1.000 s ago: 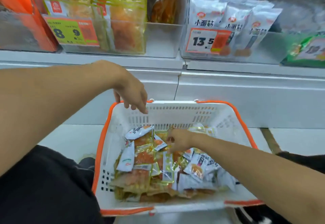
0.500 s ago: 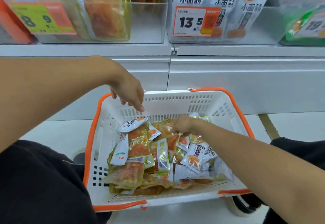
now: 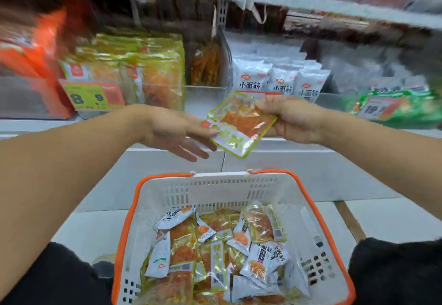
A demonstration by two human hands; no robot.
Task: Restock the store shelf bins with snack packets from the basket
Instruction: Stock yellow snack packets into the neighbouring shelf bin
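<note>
store aisle, shelf bins (image 3: 208,94) blurred behind, white basket (image 3: 222,185) with orange rim on floor below. right hand (image 3: 294,120) pinches yellow-edged packet (image 3: 239,123) by far corner, held in air between basket and bins. left hand (image 3: 177,132) flat, fingers straight, tips touching packet's near edge. many packets left in basket. risk: one-corner grip slips during handover, packet drops; mixed brands, wrong bin likely if matching yellow packets (image 3: 143,75) on left missed.
</note>
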